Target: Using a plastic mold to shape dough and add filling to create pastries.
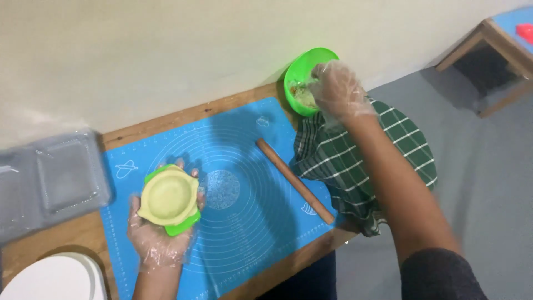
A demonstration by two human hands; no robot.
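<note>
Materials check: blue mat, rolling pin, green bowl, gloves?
Blue mat: looks like silicone, matte, thin and lying flat, with printed rings. Rolling pin: seems to be wood, brown, plain and dull. Green bowl: likely plastic, bright even colour with a slight sheen. Gloves on the left hand and right hand: thin clear plastic film, wrinkled and loose.

A bright blue mat (pixel 244 183) printed with pale concentric circles covers the brown wooden bench (pixel 183 114), beside a dark green cloth (pixel 355 161) checked in white, a lime green bowl (pixel 297 69), a brown rolling pin (pixel 294 180), and a green mould (pixel 183 225) lined with pale yellow dough (pixel 168 195).
</note>
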